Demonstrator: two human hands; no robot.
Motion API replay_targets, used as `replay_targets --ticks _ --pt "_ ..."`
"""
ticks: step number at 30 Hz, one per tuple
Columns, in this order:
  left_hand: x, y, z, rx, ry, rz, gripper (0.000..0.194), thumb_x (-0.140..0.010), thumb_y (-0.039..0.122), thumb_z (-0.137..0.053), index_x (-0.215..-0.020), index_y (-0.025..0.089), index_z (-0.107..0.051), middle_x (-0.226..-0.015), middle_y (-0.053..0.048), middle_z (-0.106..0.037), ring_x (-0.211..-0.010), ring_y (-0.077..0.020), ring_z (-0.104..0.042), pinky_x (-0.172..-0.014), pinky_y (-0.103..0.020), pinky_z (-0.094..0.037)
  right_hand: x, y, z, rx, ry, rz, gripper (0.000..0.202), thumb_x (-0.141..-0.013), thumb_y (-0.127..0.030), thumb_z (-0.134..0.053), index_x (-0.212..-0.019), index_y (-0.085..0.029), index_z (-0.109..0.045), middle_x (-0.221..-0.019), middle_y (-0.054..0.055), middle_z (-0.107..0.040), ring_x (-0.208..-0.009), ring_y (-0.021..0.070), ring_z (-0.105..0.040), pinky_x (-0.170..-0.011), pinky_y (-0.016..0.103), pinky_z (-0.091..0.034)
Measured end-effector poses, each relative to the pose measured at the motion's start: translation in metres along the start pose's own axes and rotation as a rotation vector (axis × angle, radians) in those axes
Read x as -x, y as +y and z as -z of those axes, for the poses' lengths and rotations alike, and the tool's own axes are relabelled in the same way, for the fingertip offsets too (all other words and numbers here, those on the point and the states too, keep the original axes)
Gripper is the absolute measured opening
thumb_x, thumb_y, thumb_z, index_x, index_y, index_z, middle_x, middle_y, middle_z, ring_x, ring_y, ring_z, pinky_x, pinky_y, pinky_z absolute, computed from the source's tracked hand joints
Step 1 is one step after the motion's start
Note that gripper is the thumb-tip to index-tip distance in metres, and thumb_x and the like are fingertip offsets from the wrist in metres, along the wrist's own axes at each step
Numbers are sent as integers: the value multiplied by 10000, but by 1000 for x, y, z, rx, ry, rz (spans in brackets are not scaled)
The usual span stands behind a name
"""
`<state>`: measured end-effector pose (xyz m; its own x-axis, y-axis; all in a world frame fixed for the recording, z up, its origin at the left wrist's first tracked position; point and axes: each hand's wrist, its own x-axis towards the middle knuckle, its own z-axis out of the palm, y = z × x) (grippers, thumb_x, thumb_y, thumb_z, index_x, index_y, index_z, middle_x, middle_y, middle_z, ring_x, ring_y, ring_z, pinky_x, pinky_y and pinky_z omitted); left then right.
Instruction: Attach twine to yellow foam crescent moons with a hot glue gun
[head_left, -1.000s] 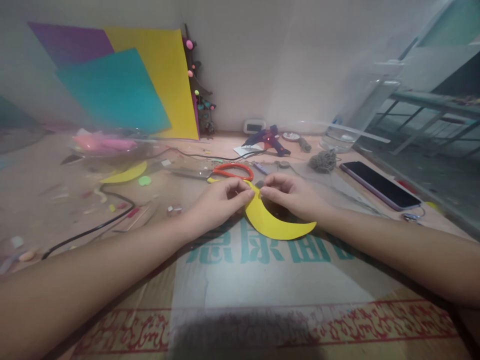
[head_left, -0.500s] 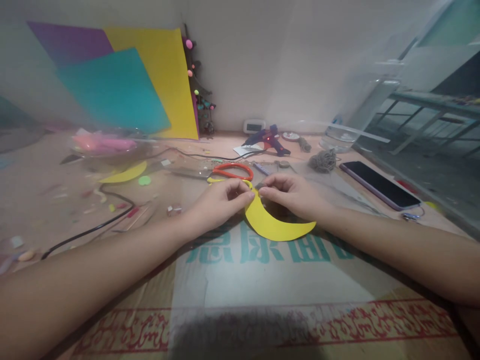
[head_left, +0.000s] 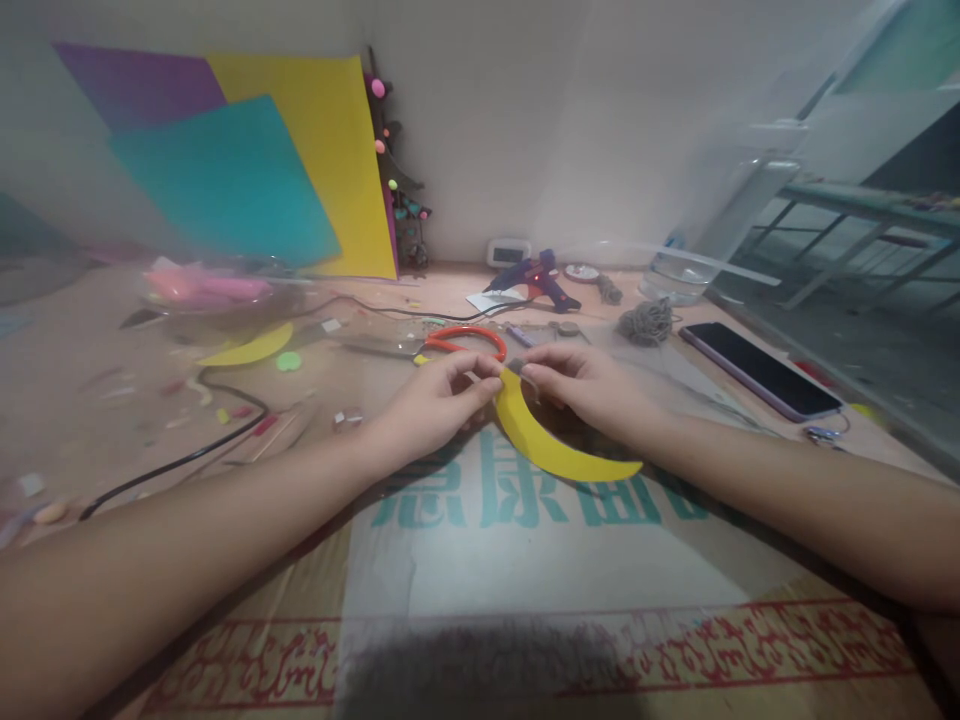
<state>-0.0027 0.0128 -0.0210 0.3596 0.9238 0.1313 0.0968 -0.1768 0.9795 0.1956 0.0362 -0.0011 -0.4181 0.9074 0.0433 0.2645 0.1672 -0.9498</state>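
A yellow paper crescent (head_left: pixel 559 455) hangs between my two hands, its tapered tail pointing right toward my right wrist. My left hand (head_left: pixel 439 400) is closed in a pinch on its upper tip. My right hand (head_left: pixel 592 390) is also pinched, just right of that tip, with a small grey bit (head_left: pixel 516 366) at its fingertips; whether it grips this bit or the paper edge I cannot tell. Behind my left fingers lie scissors with a red handle (head_left: pixel 466 331), partly covered by the hand. Under the crescent is a pale sheet (head_left: pixel 570 570) printed with green characters.
A glue gun (head_left: pixel 551 282) with a lit red spot and black cord stands at the back. Right are grey twine (head_left: pixel 646 322) and a phone (head_left: pixel 761 370). Another yellow crescent (head_left: pixel 255 346) lies left among scraps. Coloured sheets (head_left: pixel 232 180) lean on the wall.
The yellow crescent has turned between my fingers and looks narrower, its tail slightly farther right. Both hands stay almost in place. The yellow loop near the scissors handle is now mostly hidden.
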Motion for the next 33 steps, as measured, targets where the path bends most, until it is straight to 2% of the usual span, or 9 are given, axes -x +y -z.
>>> replay_targets --ticks 5,9,12,15,21,29,33 --pt "-1 1 1 -134 53 -145 151 -851 308 -616 -844 159 -640 -739 5 -569 -615 -97 -527 -587 -221 -428 0 1 2 57 -223 63 189 -874 -364 -575 -909 -215 -686 -628 -28 -553 -498 91 -454 -453 233 -328" --pt "0 3 1 -236 62 -210 146 -858 285 -598 -849 164 -679 -889 -31 -586 -791 -132 -580 -685 -237 -460 2 0 3 47 -344 75 200 -890 -384 -578 -884 -197 -648 -638 -44 -532 -478 67 -437 -452 217 -332" --pt "1 4 1 -207 50 -179 172 -859 276 -586 -965 164 -662 -928 -36 -597 -731 -118 -571 -635 -231 -456 2 0 2 -59 -333 25 207 -872 -378 -614 -829 -179 -580 -588 -65 -504 -427 48 -396 -409 198 -298" --pt "1 4 0 -122 35 -78 272 -862 323 -590 -1079 160 -603 -807 -3 -589 -585 -91 -511 -551 -220 -422 2 1 1 -138 -260 -13 251 -863 -417 -624 -820 -186 -537 -534 -82 -483 -392 46 -369 -371 183 -257" --pt "1 5 -1 -14 9 52 188 -847 335 -577 -907 158 -597 -682 39 -519 -541 -79 -474 -518 -209 -375 3 1 2 -170 -215 -37 293 -865 -464 -620 -850 -185 -534 -515 -67 -541 -371 51 -400 -341 166 -272" --pt "0 5 1 -151 22 64 297 -848 437 -588 -750 159 -563 -597 46 -484 -527 -88 -440 -506 -213 -331 3 -1 -2 -142 -201 -72 301 -870 -477 -608 -851 -188 -524 -519 -75 -541 -339 43 -391 -312 160 -263" --pt "0 5 1 -145 18 74 309 -857 446 -581 -741 162 -546 -593 51 -474 -530 -88 -422 -504 -211 -320 2 -2 -3 -156 -200 -71 307 -855 -478 -620 -838 -186 -526 -511 -81 -529 -338 39 -371 -323 162 -266"
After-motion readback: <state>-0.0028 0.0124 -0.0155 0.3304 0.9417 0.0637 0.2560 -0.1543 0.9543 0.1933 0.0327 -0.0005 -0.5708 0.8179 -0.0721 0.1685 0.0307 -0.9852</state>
